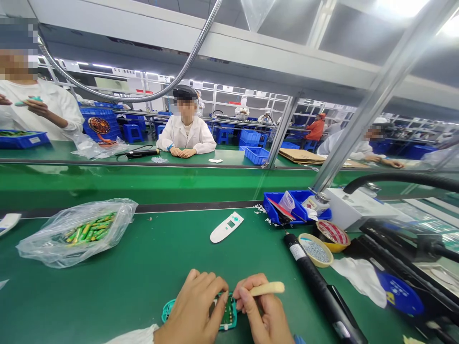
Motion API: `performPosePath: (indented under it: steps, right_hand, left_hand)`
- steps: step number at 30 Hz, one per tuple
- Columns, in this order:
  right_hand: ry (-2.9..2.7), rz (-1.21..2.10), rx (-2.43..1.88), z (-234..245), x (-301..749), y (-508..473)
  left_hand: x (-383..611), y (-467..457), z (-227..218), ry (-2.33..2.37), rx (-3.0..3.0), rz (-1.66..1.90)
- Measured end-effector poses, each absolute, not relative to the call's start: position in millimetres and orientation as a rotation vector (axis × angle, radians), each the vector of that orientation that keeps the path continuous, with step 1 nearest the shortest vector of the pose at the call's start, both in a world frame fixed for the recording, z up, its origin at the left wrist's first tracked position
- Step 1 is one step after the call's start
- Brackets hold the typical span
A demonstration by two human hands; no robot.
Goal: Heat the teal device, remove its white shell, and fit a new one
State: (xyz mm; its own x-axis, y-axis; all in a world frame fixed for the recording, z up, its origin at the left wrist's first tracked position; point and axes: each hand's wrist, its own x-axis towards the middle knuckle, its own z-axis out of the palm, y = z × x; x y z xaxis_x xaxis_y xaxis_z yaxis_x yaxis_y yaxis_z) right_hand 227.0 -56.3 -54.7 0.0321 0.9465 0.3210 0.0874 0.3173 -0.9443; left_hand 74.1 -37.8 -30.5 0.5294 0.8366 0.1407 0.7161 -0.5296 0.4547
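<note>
Two hands work over one teal casing at the near middle of the desk (154, 272). The left hand (199, 303) lies across the teal casing (167, 311), fingers bent, thumb and forefinger brought together over a green circuit board (229, 315); whether they grip anything cannot be told. The right hand (263, 306), at the casing's right end, pinches one cream-coloured stick (268, 288) between thumb and fingers. Beyond lie one white shell (227, 227), one clear bag (124, 215) of many cylinders (91, 230), too crowded to count, one black cylindrical tool (315, 279) and one round dish (327, 263) of small grey pieces.

The casing is shallow with rounded corners; the stick is smooth and blunt-ended. The shell is long, rounded at one end and squared at the other, with a small dark window. The bag is thin, crumpled film; its cylinders are yellow and green.

Bare green surface separates the casing from the shell and the bag, both well apart from the hands. The black tool slants along the right, beyond the right hand. A dark strip (201, 205) marks the far edge.
</note>
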Motion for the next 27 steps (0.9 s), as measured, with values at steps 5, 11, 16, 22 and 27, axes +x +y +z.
performPosePath:
  steps: [5, 11, 16, 22, 27]
  right_hand:
    - [-1.401, 0.856, -1.071, -55, 225, -56]
    - [-1.341, 0.931, -1.094, -48, 223, -56]
    - [-1.236, 1.065, -1.073, -43, 228, -54]
    - [-1.136, 1.165, -1.004, -41, 230, -52]
    - [-1.181, 1.172, -1.027, -41, 218, -56]
  left_hand:
    - [74, -38, -30, 1.291, 2.385, 0.474]
    - [73, -39, -27, 1.282, 2.335, 0.528]
    - [71, -40, -19, 1.287, 2.235, 0.462]
    - [66, -39, -16, 1.247, 2.213, 0.375]
    - [63, -37, -15, 1.246, 2.234, 0.301]
